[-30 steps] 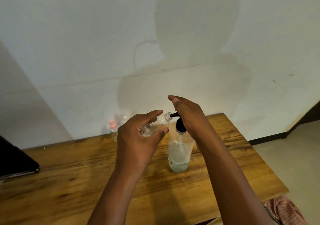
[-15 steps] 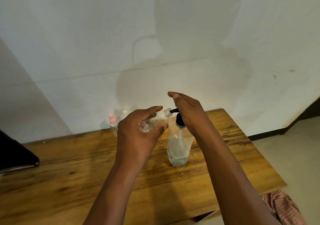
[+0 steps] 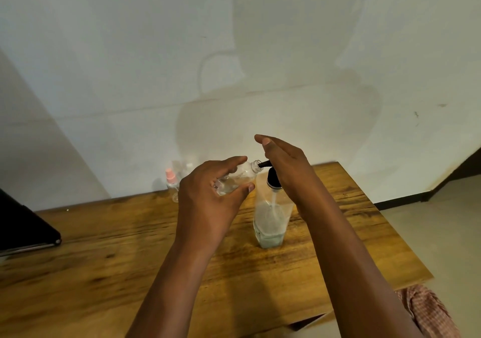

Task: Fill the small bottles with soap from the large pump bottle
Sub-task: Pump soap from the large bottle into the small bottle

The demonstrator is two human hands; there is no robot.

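A large clear pump bottle [image 3: 270, 220] with a black pump head stands upright on the wooden table [image 3: 104, 259], with pale liquid low inside it. My left hand [image 3: 208, 197] grips a small clear bottle [image 3: 238, 177], tilted so that its open neck meets the black spout. My right hand [image 3: 283, 166] lies flat on top of the pump head with its fingers stretched out. The palm hides most of the pump head.
Several small clear bottles [image 3: 179, 179], one with a pink cap, stand by the white wall at the table's back edge. A dark flat object [image 3: 23, 228] lies at the left. The table ends at the right, with floor beyond and checked cloth [image 3: 426, 311] below.
Both hands and both bottles keep their positions. The view has shifted slightly, so everything sits a little higher in the picture.
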